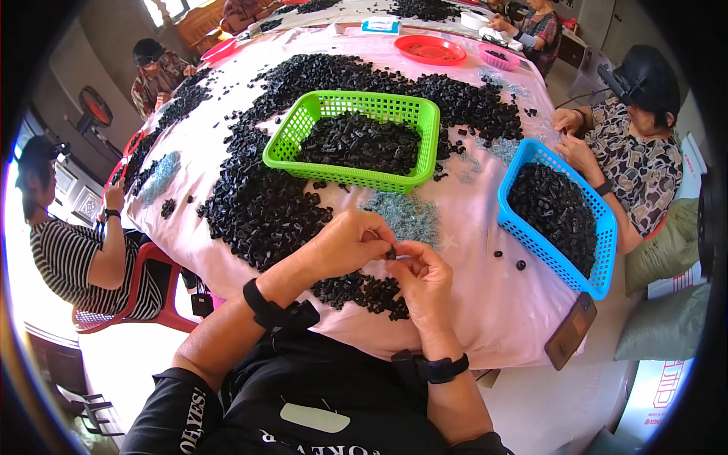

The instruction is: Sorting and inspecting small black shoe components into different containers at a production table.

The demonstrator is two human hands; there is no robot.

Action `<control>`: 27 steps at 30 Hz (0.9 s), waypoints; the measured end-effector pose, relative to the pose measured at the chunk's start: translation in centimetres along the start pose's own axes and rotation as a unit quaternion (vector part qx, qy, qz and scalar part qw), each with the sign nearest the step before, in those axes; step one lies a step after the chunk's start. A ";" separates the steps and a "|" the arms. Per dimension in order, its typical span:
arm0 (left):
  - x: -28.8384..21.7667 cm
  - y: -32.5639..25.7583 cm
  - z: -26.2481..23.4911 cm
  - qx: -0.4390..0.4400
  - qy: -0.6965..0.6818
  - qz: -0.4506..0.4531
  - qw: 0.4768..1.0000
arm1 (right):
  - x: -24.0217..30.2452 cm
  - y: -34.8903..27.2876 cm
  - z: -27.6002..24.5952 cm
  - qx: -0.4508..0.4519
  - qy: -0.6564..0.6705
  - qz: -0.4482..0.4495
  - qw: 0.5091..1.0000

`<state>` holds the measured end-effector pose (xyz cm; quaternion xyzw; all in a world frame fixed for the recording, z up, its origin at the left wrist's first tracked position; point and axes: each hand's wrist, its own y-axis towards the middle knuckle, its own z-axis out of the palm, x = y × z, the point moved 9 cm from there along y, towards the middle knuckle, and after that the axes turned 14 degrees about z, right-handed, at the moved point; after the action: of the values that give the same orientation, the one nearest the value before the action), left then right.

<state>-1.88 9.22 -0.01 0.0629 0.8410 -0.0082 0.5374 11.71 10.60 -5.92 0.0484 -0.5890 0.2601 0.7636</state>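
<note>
My left hand (350,241) and my right hand (423,282) meet over the near edge of the table, fingertips closed together in a pinch. Between them is a small black plastic part (390,254), mostly covered by the fingers. Just below the hands lies a small heap of black plastic parts (364,294). Beyond them is a pile of small clear bluish pieces (406,218). A green basket (356,176) with black parts in it stands farther back, surrounded by a wide spread of loose black parts (262,220).
To the right stands a blue basket (557,259) full of black parts, a phone (571,331) beside it at the table edge. A red tray (430,50) and a pink basket (499,57) sit at the back. Several people work around the pink-covered table (470,318).
</note>
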 end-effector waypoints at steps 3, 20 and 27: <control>0.1 0.1 0.2 -0.004 -0.008 0.010 1.000 | 0.4 0.0 0.1 0.003 0.008 -0.012 1.000; -2.5 0.7 1.6 -0.026 0.036 0.051 0.998 | 3.1 -1.2 -0.6 -0.037 -0.002 -0.140 0.989; -3.2 0.8 0.7 -0.014 0.029 0.035 0.999 | 3.4 -1.4 -0.8 -0.052 0.029 -0.139 0.989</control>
<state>0.17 9.61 2.67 0.0853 0.8536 0.0243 0.5134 13.62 10.83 -2.66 0.0825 -0.5671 0.1218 0.8104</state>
